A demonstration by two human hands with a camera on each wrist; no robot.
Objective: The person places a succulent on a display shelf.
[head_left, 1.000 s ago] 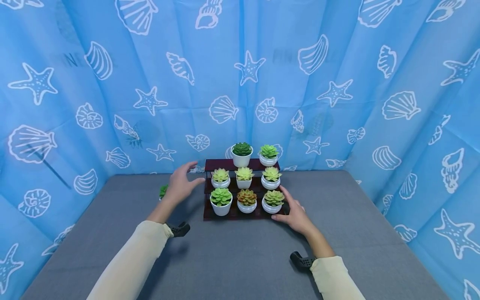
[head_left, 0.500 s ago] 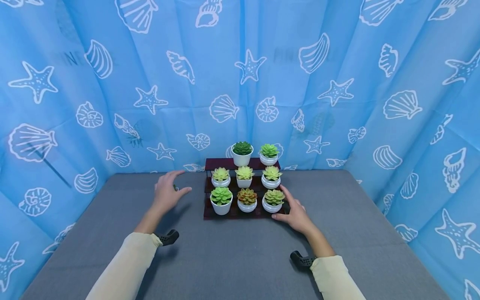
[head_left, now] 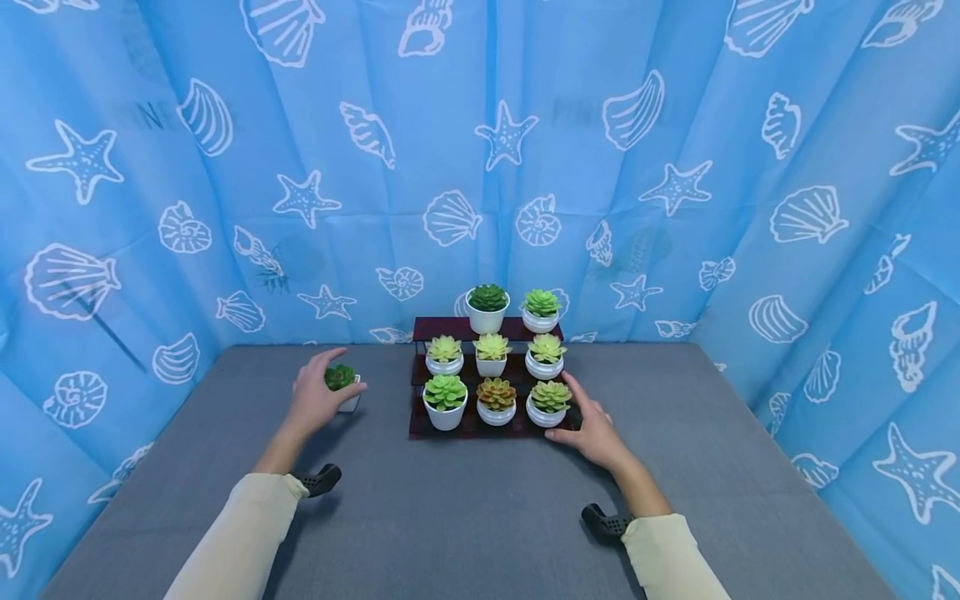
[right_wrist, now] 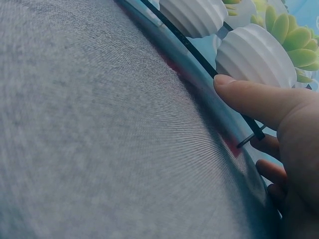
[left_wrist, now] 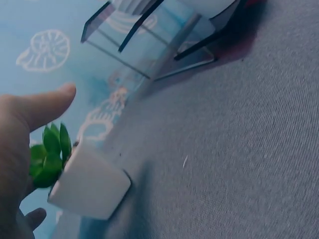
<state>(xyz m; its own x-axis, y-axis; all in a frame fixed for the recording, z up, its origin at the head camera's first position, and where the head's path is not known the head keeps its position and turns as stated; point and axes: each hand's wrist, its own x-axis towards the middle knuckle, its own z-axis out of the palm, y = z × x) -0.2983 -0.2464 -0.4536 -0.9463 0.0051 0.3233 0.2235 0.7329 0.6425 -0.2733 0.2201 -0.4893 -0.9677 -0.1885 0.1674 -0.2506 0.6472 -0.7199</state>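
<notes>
My left hand (head_left: 313,395) is beside a small dark-green succulent (head_left: 340,377) in a white square pot (left_wrist: 92,184), left of a tiered plant stand (head_left: 437,329). In the left wrist view the thumb extends above the plant, apart from the pot, and other fingers are partly hidden behind the leaves. The pot appears to rest on the table. My right hand (head_left: 596,433) holds the stand's right end, thumb on the front edge of the bottom shelf (right_wrist: 187,42) and fingers round the corner. Close to that thumb sits a white ribbed pot (right_wrist: 256,57) with a yellow-green succulent (head_left: 550,396).
Several potted succulents fill the lower two tiers. On the top tier stand a dark-green one (head_left: 487,307) in the middle and a bright-green one (head_left: 541,308) at right. A grey cloth (head_left: 480,517) covers the table; a blue shell-print curtain (head_left: 375,208) hangs behind.
My left hand has moved left and slightly down, from the stand's left side to the lone succulent, which now shows between thumb and fingers. My right hand stays at the stand.
</notes>
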